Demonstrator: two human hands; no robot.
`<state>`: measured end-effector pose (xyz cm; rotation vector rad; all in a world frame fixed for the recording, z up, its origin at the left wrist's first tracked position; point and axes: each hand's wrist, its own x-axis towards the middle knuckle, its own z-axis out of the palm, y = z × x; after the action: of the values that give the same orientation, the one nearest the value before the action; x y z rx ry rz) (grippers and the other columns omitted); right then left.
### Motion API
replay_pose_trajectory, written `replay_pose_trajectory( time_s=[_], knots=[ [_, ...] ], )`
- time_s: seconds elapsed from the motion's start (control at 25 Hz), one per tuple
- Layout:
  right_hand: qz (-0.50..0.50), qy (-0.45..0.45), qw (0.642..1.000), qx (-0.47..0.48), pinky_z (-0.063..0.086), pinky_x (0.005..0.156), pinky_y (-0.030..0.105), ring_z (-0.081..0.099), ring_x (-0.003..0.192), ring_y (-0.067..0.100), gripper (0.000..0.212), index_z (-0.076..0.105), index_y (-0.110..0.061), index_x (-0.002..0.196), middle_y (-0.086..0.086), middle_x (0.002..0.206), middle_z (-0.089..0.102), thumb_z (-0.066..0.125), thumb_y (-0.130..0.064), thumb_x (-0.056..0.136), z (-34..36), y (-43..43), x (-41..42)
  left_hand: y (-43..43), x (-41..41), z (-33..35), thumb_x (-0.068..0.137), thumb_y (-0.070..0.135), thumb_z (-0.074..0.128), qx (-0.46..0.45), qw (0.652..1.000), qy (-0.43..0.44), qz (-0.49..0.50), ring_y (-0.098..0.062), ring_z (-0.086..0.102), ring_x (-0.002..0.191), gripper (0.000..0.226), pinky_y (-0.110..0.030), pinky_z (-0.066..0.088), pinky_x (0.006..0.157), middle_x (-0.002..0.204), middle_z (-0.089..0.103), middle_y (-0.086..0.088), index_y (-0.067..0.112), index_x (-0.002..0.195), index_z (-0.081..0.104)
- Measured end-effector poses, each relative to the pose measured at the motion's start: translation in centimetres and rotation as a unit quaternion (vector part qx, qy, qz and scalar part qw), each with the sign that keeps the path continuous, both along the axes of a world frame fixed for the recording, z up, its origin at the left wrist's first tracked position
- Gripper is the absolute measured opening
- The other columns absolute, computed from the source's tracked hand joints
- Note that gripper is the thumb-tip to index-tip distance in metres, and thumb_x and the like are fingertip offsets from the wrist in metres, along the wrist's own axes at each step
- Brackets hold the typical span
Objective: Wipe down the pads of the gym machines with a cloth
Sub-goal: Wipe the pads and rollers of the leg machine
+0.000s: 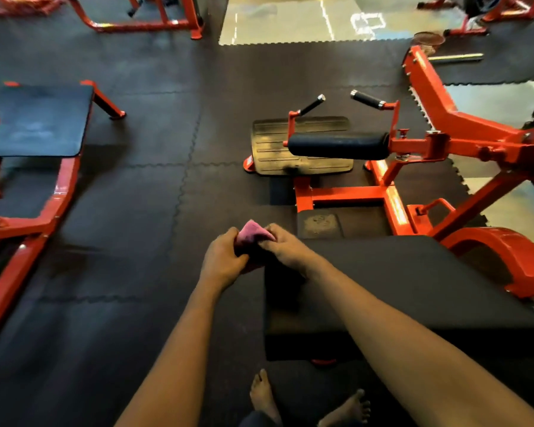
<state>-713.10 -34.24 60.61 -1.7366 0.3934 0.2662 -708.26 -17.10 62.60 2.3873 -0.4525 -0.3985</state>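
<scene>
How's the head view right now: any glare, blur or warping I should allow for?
Head view: dim over the black mats; glare on the bare floor at top and the orange frame rail; wide-angle bending toward the edges; left hand, right hand and their pink cloth look slightly soft.

I note black interlocking rubber floor mats (pixel 121 195) covering the ground ahead of me, a glossy bare floor strip (pixel 290 23) beyond their toothed edge, and a yellow rod (pixel 455 57) lying on the mats far right.
</scene>
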Motion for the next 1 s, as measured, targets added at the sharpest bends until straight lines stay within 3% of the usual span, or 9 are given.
replay_pose_trajectory(
  time_s=[0.08, 0.2, 0.36, 0.44, 0.56, 0.72, 0.8, 0.88, 1.0],
  knots=[
    [-0.065, -0.038, 0.993, -0.093, 0.055, 0.084, 0.039, 0.066, 0.088, 0.016, 0.020, 0.064, -0.023, 0.093, 0.004, 0.094, 0.072, 0.076, -0.035, 0.082, -0.3, -0.1, 0.0, 2.3, 1.0, 0.0, 0.074, 0.016, 0.065, -0.001, 1.000, 0.011, 0.027, -0.030, 0.067, 0.084, 0.024, -0.038, 0.055, 0.070, 0.086, 0.069, -0.007, 0.019, 0.096, 0.059],
    [-0.151, -0.003, 0.964, -0.220, 0.054, 0.089, 0.038, 0.066, 0.091, 0.018, 0.016, 0.069, -0.017, 0.097, 0.003, 0.094, 0.072, 0.076, -0.028, 0.088, -0.6, -1.6, -1.8, 4.6, 1.1, 0.5, 0.084, 0.027, 0.063, 0.027, 0.995, 0.036, 0.091, -0.034, 0.066, 0.097, 0.038, -0.041, 0.056, 0.084, 0.105, 0.071, -0.013, 0.021, 0.121, 0.061],
    [0.008, 0.164, 0.919, -0.359, 0.048, 0.100, 0.041, 0.062, 0.116, 0.026, 0.021, 0.067, -0.025, 0.108, 0.001, 0.116, 0.072, 0.065, -0.040, 0.094, -1.6, -2.9, -6.3, 2.9, -3.6, -0.5, 0.087, 0.018, 0.064, -0.020, 0.999, 0.025, -0.012, -0.027, 0.065, 0.084, 0.005, -0.036, 0.052, 0.075, 0.084, 0.064, -0.005, 0.015, 0.088, 0.060],
    [0.063, 0.146, 0.903, -0.400, 0.047, 0.101, 0.039, 0.058, 0.124, 0.027, 0.030, 0.064, -0.023, 0.121, 0.003, 0.128, 0.067, 0.059, -0.040, 0.098, -1.9, -2.2, -8.1, 1.8, -8.0, -2.0, 0.090, 0.025, 0.068, -0.095, 0.990, 0.082, -0.064, -0.014, 0.061, 0.083, 0.012, -0.030, 0.048, 0.077, 0.088, 0.062, 0.004, 0.020, 0.090, 0.057],
    [0.083, 0.089, 0.896, -0.428, 0.038, 0.111, 0.038, 0.048, 0.137, 0.027, 0.037, 0.059, -0.018, 0.136, 0.007, 0.146, 0.056, 0.050, -0.034, 0.103, -2.0, -1.2, -9.8, 1.4, -12.6, -4.7, 0.092, 0.051, 0.055, -0.183, 0.980, 0.084, 0.003, -0.005, 0.054, 0.098, 0.022, -0.025, 0.044, 0.084, 0.104, 0.052, 0.012, 0.030, 0.099, 0.059],
    [0.070, 0.079, 0.889, -0.445, 0.036, 0.114, 0.039, 0.046, 0.139, 0.028, 0.039, 0.059, -0.015, 0.138, 0.009, 0.148, 0.054, 0.044, -0.028, 0.105, -1.5, -0.7, -10.3, 0.5, -13.7, -7.0, 0.085, 0.060, 0.049, -0.239, 0.955, 0.152, 0.085, -0.006, 0.039, 0.134, 0.074, -0.023, 0.033, 0.110, 0.148, 0.034, 0.003, 0.030, 0.151, 0.035],
    [0.076, 0.080, 0.890, -0.442, 0.034, 0.116, 0.040, 0.044, 0.141, 0.028, 0.041, 0.057, -0.014, 0.141, 0.010, 0.151, 0.051, 0.042, -0.028, 0.105, -1.3, -0.3, -10.7, 0.0, -14.1, -7.2, 0.087, 0.050, 0.051, -0.296, 0.923, 0.224, 0.099, 0.010, 0.045, 0.126, 0.073, -0.012, 0.039, 0.101, 0.152, 0.033, 0.006, 0.032, 0.155, 0.030],
    [0.083, 0.074, 0.889, -0.444, 0.030, 0.118, 0.038, 0.040, 0.144, 0.026, 0.043, 0.055, -0.012, 0.143, 0.009, 0.154, 0.048, 0.039, -0.028, 0.106, -0.9, 0.2, -11.8, 0.1, -15.2, -7.2, 0.090, 0.041, 0.048, -0.338, 0.901, 0.241, 0.124, 0.005, 0.052, 0.124, 0.059, -0.011, 0.044, 0.094, 0.151, 0.039, 0.005, 0.036, 0.149, 0.039],
    [0.051, 0.041, 0.882, -0.468, 0.035, 0.112, 0.034, 0.048, 0.138, 0.020, 0.041, 0.060, -0.015, 0.138, 0.003, 0.147, 0.056, 0.040, -0.027, 0.104, -0.4, 0.9, -13.1, 0.6, -16.7, -8.1, 0.091, 0.047, 0.047, -0.335, 0.897, 0.246, 0.147, -0.001, 0.048, 0.133, 0.064, -0.022, 0.041, 0.108, 0.149, 0.047, 0.009, 0.030, 0.152, 0.037]
  ],
)
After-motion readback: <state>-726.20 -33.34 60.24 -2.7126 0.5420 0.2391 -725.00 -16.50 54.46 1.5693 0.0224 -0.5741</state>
